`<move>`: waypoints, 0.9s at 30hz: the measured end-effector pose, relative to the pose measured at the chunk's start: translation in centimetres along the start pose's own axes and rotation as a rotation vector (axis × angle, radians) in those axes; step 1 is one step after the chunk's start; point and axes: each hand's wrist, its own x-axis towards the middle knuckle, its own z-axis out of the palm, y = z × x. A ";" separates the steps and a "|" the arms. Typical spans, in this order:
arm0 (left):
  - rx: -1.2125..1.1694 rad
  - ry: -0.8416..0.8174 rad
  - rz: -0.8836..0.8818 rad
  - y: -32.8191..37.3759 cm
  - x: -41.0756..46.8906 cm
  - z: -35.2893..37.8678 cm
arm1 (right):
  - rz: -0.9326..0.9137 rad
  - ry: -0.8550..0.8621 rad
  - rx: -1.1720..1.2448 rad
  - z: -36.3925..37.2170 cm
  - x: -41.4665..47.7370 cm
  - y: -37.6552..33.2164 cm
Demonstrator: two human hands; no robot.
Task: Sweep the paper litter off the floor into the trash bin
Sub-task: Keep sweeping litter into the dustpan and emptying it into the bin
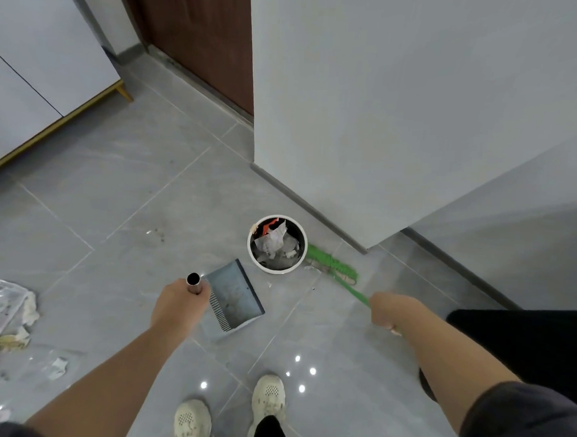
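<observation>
My left hand [178, 304] grips the metal handle of a grey dustpan [233, 296], whose pan rests on the floor just left of the bin. A round white trash bin [256, 254] stands by the wall corner with crumpled paper inside. My right hand [390, 311] holds the green stick of a broom [331, 264]; its green bristle head lies on the floor to the right of the bin. Crumpled paper litter [7, 316] lies in a heap on the floor at the far left, and a smaller scrap [58, 367] sits below it.
A white wall corner [365, 123] with a grey skirting rises right behind the bin. A brown door [195, 35] is at the back, a white cabinet with gold legs [40, 62] at the left. My two feet in pale shoes [231, 409] stand on grey tiles.
</observation>
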 end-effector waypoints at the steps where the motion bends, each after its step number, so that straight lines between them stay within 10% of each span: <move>1: -0.010 0.008 0.005 -0.4 0.1 -0.1 | 0.000 -0.017 -0.004 0.5 -0.3 -0.5; 27: 0.026 -0.151 0.064 -14.2 1.8 -6.0 | -0.144 -0.212 0.198 7.9 -8.3 -18.7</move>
